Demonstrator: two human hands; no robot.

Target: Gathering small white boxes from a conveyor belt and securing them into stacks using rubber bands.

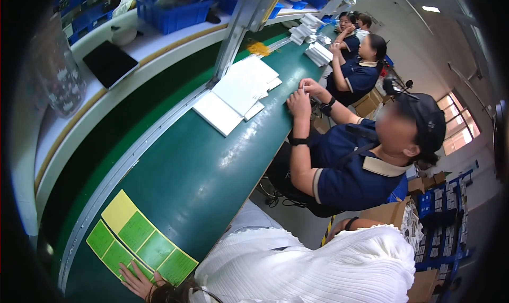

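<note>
While my left hand (139,280) lies flat at the lower left of the frame, fingers spread and gripping nothing, its fingertips rest on the near edge of the green and yellow label sheets (140,238). These sheets sit in a slanted row on the green bench top (201,170), low and left of centre: one yellow panel at the upper end, the rest bright green, edges touching or overlapping. My right hand is not visible; I cannot tell its state. My white ribbed sleeve (318,266) fills the bottom centre to lower right.

Upper left of the frame: a clear plastic jug (58,75) stands on the white shelf (154,40), and a flat black tablet (110,63) lies just right of it. Further right along the shelf, at the top, a blue plastic bin (172,14).

Centre, upper half: a stack of white sheets (238,93) lies on the bench top, fanned out, beside a slanted metal post (241,29). More small white stacks (313,43) sit further up the bench, toward the top centre.

Right of centre: a co-worker in a dark blue polo and dark cap (424,120) sits at the bench edge, both hands (302,98) together on the surface near the white sheets, a black wristband on each wrist. Beyond, upper right, more seated people in dark blue shirts. Far right, lower: blue bins and cardboard boxes (424,189).
</note>
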